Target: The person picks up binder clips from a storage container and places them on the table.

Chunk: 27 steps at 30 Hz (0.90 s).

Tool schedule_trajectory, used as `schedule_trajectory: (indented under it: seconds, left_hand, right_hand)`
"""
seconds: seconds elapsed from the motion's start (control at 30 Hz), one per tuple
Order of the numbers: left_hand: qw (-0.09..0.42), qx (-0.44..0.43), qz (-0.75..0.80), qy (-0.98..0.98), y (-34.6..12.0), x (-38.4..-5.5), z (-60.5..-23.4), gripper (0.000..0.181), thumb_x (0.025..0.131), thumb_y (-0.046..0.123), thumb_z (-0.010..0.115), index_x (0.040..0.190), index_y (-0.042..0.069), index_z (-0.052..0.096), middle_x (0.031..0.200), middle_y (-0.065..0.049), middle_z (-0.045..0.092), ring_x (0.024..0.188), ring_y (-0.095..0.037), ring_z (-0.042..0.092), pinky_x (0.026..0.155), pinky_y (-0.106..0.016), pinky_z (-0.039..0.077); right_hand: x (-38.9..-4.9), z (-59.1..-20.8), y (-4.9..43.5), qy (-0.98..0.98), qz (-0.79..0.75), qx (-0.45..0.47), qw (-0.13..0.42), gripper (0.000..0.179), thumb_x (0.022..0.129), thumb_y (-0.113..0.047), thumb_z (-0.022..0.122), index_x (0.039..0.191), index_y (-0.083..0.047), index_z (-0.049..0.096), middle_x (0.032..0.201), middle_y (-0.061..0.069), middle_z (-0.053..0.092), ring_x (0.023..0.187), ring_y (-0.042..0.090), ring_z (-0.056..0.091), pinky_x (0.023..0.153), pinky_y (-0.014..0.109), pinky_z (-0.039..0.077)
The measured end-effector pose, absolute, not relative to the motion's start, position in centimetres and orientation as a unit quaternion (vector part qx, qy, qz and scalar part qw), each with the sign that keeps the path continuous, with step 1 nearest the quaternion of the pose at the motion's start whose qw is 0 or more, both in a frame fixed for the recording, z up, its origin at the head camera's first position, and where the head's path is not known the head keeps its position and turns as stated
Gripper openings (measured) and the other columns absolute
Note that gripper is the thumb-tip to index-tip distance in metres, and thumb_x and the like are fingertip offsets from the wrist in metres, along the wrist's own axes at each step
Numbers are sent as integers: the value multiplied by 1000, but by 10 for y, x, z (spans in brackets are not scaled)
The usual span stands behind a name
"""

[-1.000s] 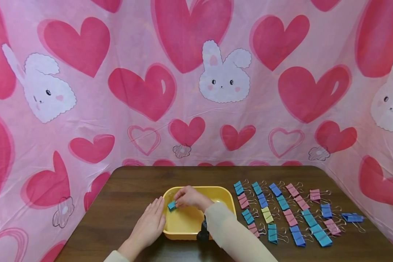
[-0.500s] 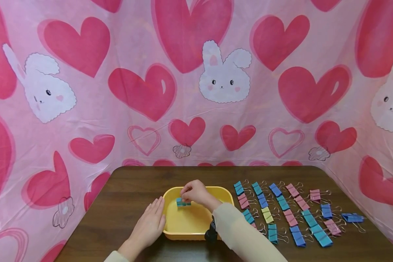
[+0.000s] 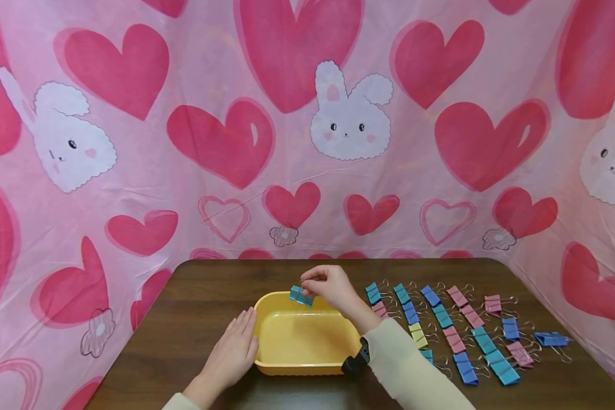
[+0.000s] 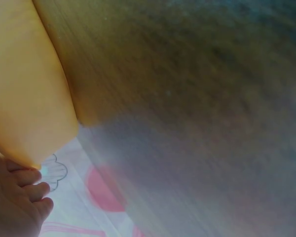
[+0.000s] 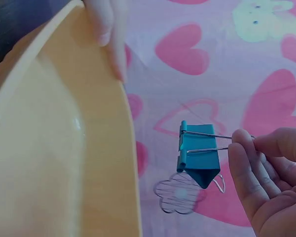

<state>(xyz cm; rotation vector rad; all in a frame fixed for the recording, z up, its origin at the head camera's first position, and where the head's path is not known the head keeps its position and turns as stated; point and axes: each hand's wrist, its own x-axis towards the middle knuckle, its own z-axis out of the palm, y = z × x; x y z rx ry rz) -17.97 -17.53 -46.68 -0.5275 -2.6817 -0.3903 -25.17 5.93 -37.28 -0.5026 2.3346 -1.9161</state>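
My right hand [image 3: 333, 287] pinches a teal binder clip [image 3: 300, 296] over the far rim of a yellow tray [image 3: 302, 369]. In the right wrist view, thumb and fingertips grip one wire handle of the clip [image 5: 202, 153], and its metal body points away from the hand. My left hand [image 3: 233, 344] lies along the tray's left edge with fingers straight and close together. Its fingers [image 4: 37, 191] touch the outside of the tray wall [image 4: 29, 84] in the left wrist view.
Several columns of teal, pink, blue and yellow binder clips [image 3: 455, 340] cover the right of the dark wooden table [image 3: 184, 319]. One blue clip [image 3: 552, 340] lies apart at the far right. My right forearm hides some of the clips. A pink heart-printed cloth [image 3: 410, 171] hangs behind.
The right hand has lifted the teal clip from inside the tray, up and to the right, toward the far rim. My left hand has stayed at the tray's left edge.
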Motion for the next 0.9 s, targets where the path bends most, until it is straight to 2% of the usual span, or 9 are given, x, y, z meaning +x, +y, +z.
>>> schedule_trajectory:
  seconds: [0.27,0.63,0.8,0.9]
  left_hand:
    - [189,-191,-141,-953,-175,-180,-466,48,89,12,51,129,-13,43,132,-26,44,124,-37,40,102,-48,30]
    - [182,-189,-146,-954,-176,-180,-465,47,89,12,50,129,-13,43,133,-25,43,124,-37,39,102,-49,30]
    - [184,-190,-143,-954,-176,-180,-467,48,89,12,50,129,-13,43,133,-26,43,124,-37,39,102,-49,30]
    - [181,-188,-145,-954,-176,-180,-466,47,90,13,50,129,-13,44,133,-25,43,124,-37,39,102,-49,30]
  right_hand:
    - [-245,-361,101,732,-667,-137,-6,18,85,-3,63,98,10,63,89,24,63,73,26,66,72,35,54]
    - [-246,-355,162,712,-689,-120,-67,26,88,-3,59,105,18,55,81,15,64,69,15,65,70,30,54]
    - [-240,-350,191,682,-715,-119,-94,25,89,-3,58,103,17,55,77,4,65,68,12,66,67,27,54]
    - [-237,-352,213,659,-736,-105,-112,24,89,-3,58,102,17,56,77,5,66,69,13,66,68,28,54]
